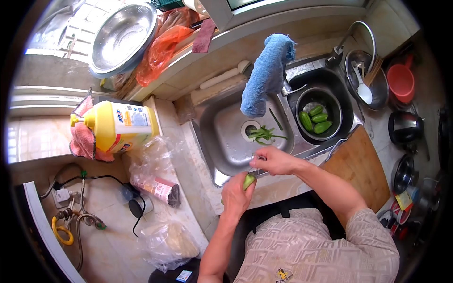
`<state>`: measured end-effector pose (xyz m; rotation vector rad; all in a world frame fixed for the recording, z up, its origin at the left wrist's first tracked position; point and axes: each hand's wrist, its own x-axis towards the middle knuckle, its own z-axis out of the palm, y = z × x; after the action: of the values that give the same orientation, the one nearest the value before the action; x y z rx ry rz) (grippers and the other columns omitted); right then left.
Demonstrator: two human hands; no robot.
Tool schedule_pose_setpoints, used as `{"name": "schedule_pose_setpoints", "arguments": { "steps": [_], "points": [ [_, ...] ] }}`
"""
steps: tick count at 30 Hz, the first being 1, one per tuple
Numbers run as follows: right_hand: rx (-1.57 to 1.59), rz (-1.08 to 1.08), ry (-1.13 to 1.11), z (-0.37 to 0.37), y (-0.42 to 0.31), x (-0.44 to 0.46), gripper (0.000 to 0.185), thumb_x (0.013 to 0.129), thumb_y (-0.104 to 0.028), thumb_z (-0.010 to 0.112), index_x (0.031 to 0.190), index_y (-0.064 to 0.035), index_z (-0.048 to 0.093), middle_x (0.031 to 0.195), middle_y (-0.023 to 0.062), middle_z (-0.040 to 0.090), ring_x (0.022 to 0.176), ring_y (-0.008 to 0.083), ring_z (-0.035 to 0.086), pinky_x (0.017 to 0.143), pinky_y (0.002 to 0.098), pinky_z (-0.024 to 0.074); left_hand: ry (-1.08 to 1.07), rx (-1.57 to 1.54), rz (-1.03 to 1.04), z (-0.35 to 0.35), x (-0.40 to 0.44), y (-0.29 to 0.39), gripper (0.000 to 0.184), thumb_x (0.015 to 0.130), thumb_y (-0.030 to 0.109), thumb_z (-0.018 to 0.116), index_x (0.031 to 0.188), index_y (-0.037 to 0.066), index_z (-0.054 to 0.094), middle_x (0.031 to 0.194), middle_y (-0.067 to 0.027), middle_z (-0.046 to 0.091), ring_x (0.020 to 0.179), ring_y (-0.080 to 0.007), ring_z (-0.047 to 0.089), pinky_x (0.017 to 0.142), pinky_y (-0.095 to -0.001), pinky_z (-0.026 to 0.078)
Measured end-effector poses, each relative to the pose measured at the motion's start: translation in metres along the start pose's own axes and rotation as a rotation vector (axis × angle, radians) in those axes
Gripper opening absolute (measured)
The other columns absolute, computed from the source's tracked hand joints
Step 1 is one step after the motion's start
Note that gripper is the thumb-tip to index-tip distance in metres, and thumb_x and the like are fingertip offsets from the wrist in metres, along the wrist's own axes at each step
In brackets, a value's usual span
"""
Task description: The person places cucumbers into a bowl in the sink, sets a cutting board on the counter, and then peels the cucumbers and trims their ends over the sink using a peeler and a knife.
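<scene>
My left hand [236,194] is closed around a short green cucumber [248,181] at the front edge of the sink. One end of the cucumber sticks out of the fist; the rest is hidden by the fingers. My right hand [274,161] grips a small metal peeler [255,172], which touches or nearly touches the cucumber's exposed end. Its exact shape is hard to make out. Green peel strips [262,134] lie by the drain of the steel sink [222,141]. Several green cucumbers [316,118] rest in a metal pot [339,112] in the right basin.
A blue towel [266,70] hangs over the faucet between the basins. To the right are a wooden cutting board [361,165], a steel bowl with a white spoon [363,89] and a red plastic scoop [401,82]. A yellow jug [118,127] and plastic bags stand left.
</scene>
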<state>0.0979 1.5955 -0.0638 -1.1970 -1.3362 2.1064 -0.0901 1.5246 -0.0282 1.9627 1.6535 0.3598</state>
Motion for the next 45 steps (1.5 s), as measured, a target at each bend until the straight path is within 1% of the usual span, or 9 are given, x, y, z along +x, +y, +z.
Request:
{"name": "schedule_pose_setpoints", "arguments": {
  "steps": [14,16,19,23,29,32,35,41,45],
  "points": [
    [0.205,0.12,0.076,-0.001,0.037,0.011,0.032,0.091,-0.034,0.063,0.08,-0.0045,0.059,0.06,-0.0004,0.049,0.049,0.0079,0.044,0.043,0.0255,0.0387,0.199,0.018,0.128,0.026,-0.003,-0.012,0.031,0.077,0.017,0.076,0.103,0.005,0.063,0.083,-0.013,0.063,0.073,-0.0329,0.06,0.064,-0.0416,0.046],
    [0.181,0.091,0.258,-0.005,0.048,0.017,0.032,0.092,-0.033,0.063,0.08,-0.0041,0.058,0.06,0.0,0.049,0.048,0.0077,0.045,0.042,0.0251,0.0386,0.188,-0.01,0.104,0.028,-0.007,-0.015,0.029,0.078,0.016,0.074,0.102,0.004,0.063,0.085,-0.0124,0.063,0.073,-0.0304,0.06,0.065,-0.0398,0.046],
    [0.23,0.078,0.321,-0.023,0.047,0.012,0.031,0.092,-0.031,0.062,0.08,-0.0034,0.057,0.061,0.0004,0.05,0.047,0.0076,0.045,0.042,0.0245,0.0384,0.233,-0.154,0.053,0.021,-0.009,-0.02,0.029,0.086,0.016,0.069,0.11,0.002,0.058,0.082,-0.0102,0.063,0.067,-0.0236,0.06,0.061,-0.0349,0.047],
    [0.283,0.007,0.111,-0.017,0.019,0.007,0.027,0.095,-0.03,0.06,0.082,-0.0061,0.056,0.061,-0.0015,0.049,0.049,0.006,0.044,0.044,0.023,0.0388,-0.168,-1.026,-0.372,0.013,-0.01,-0.019,0.028,0.097,0.019,0.056,0.117,0.003,0.045,0.081,-0.0016,0.057,0.069,-0.0076,0.053,0.061,-0.023,0.044],
    [0.103,-0.056,-0.116,-0.003,-0.01,0.0,0.031,0.097,-0.03,0.058,0.079,-0.006,0.052,0.06,-0.0031,0.047,0.051,0.005,0.043,0.045,0.0254,0.0335,-0.287,-0.847,-0.238,0.005,-0.007,-0.017,0.019,0.096,0.016,0.055,0.108,0.002,0.049,0.082,-0.0024,0.058,0.067,-0.0083,0.052,0.06,-0.0232,0.044],
    [-0.079,-0.154,0.136,-0.022,0.013,0.012,0.032,0.097,-0.031,0.058,0.078,-0.0062,0.051,0.059,-0.0035,0.046,0.051,0.0052,0.043,0.044,0.025,0.0331,-0.281,-0.95,-0.19,0.011,-0.016,-0.028,0.018,0.096,0.016,0.055,0.108,0.002,0.051,0.085,-0.0026,0.059,0.07,-0.0082,0.053,0.062,-0.023,0.045],
    [0.096,-0.036,0.024,-0.024,0.009,0.006,0.03,0.095,-0.033,0.059,0.083,-0.0055,0.056,0.063,-0.0028,0.049,0.051,0.0053,0.043,0.047,0.0247,0.0368,-0.29,-1.036,-0.178,0.012,-0.018,-0.028,0.023,0.098,0.02,0.055,0.112,0.002,0.051,0.093,-0.0049,0.058,0.073,-0.0101,0.054,0.066,-0.0248,0.047],
    [0.204,-0.131,-0.08,0.004,-0.017,-0.008,0.029,0.097,-0.031,0.058,0.083,-0.0069,0.056,0.061,-0.0037,0.049,0.049,0.005,0.044,0.045,0.0222,0.0344,-0.313,-1.399,-0.217,0.016,-0.008,-0.023,0.041,0.1,0.04,0.043,0.121,0.005,0.048,0.096,-0.0113,0.059,0.07,-0.0165,0.057,0.065,-0.032,0.051],
    [0.088,-0.136,0.191,0.0,0.002,0.005,0.028,0.097,-0.031,0.058,0.084,-0.0062,0.056,0.061,-0.0039,0.047,0.051,0.0043,0.042,0.046,0.0224,0.034,-0.433,-1.666,-0.3,0.016,-0.012,-0.027,0.05,0.101,0.05,0.031,0.123,0.008,0.046,0.092,-0.0141,0.058,0.061,-0.019,0.055,0.056,-0.0341,0.05]
  ]
}}
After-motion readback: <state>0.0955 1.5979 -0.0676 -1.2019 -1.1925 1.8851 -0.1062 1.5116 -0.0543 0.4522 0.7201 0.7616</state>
